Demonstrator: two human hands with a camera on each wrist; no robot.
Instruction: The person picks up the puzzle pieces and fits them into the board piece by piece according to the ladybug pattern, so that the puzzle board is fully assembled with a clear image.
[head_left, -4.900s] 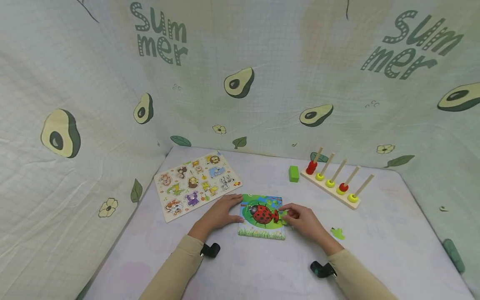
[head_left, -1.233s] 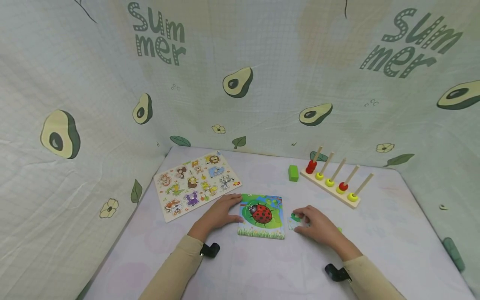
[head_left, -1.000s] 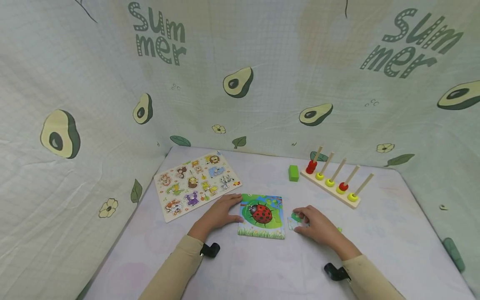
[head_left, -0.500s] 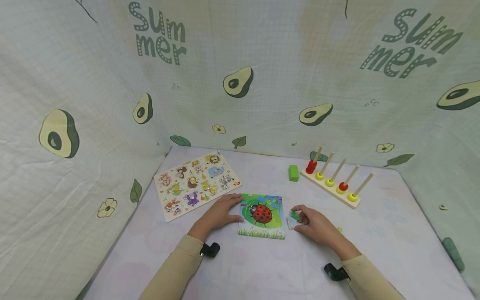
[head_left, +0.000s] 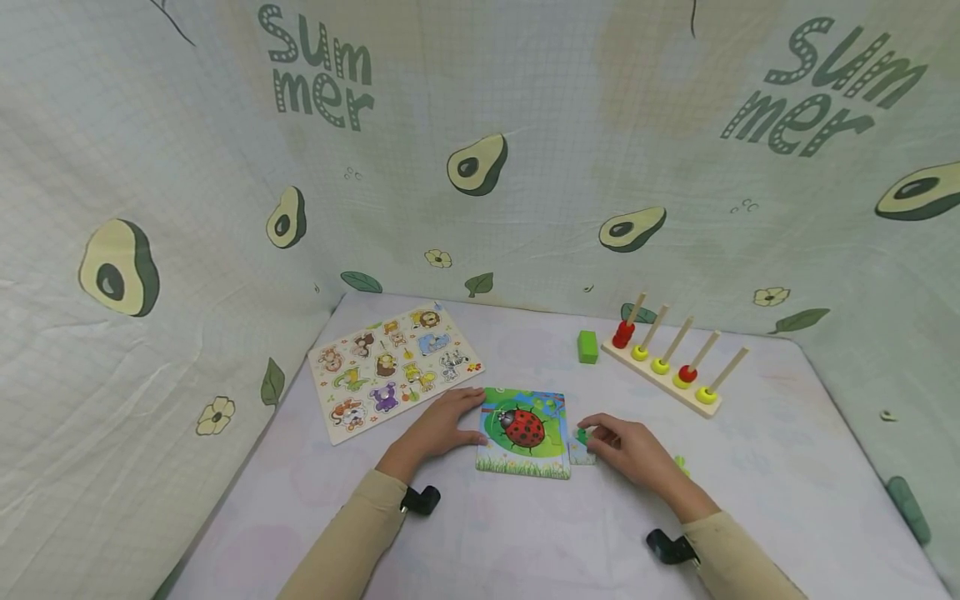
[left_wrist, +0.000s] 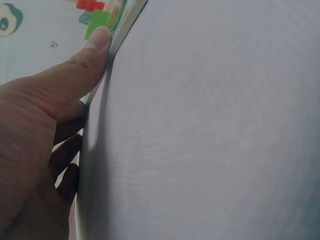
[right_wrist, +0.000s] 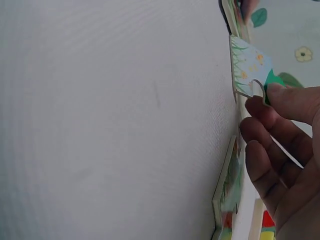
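Observation:
A square ladybug jigsaw puzzle [head_left: 522, 458] lies flat in the middle of the table in the head view. My left hand [head_left: 442, 423] rests along its left edge, thumb and fingers spread and touching its side. Close beside the puzzle's right edge, my right hand [head_left: 626, 446] pinches a puzzle piece [head_left: 581, 452] between thumb and fingertips. In the right wrist view this puzzle piece [right_wrist: 247, 60] shows grass, small flowers, pale blue and a green patch, with a rounded notch near the thumb. A light green puzzle piece [head_left: 681, 464] lies partly hidden behind my right wrist.
A wooden animal peg puzzle [head_left: 397, 367] lies at the back left. Behind the ladybug puzzle stands a green block [head_left: 587, 347]. To the back right is a peg stacker [head_left: 660, 377] with red and yellow beads. Printed cloth hangs behind the table.
The red and green piece pinched earlier now lies in the ladybug puzzle. My right hand took hold of the grass piece, turned it and moved it left to the puzzle's edge. My left hand stayed.

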